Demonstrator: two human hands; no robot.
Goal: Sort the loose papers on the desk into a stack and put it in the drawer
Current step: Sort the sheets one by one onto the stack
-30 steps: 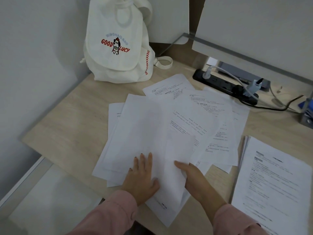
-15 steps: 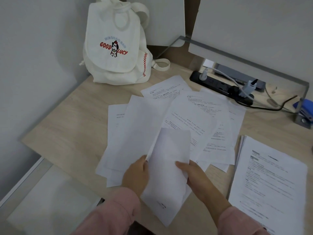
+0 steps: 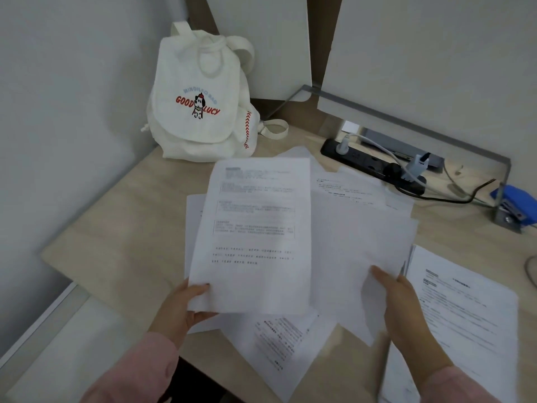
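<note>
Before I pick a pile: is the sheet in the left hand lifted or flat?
Lifted: the left hand pinches the printed sheet at its bottom corner, above the loose papers.

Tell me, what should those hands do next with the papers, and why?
Probably lay the printed white sheet held by the left hand onto the neat paper stack at the right; the right hand holds another sheet, and more loose sheets remain scattered.

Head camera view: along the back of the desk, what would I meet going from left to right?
Backpack → power strip → white plug → blue stapler.
</note>
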